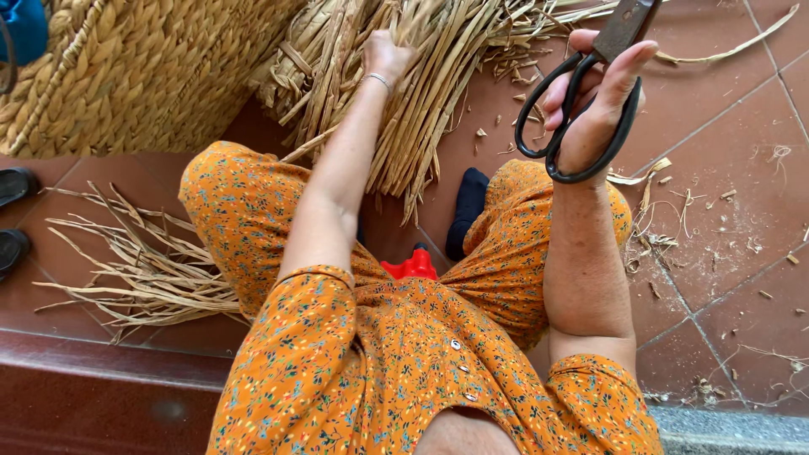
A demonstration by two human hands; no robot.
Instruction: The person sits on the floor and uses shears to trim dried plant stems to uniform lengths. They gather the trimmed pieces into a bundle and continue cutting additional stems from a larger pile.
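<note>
Orange floral sleeves fill my near view, and past them my right hand is raised, fingers threaded through the loops of black scissors and clamped on them; the blades run out of frame. My left hand reaches forward and closes on the bundle of dried reeds lying on the tiled floor between my knees, beside a woven basket. I judge this as picking strands; next, a firm gather before trimming.
</note>
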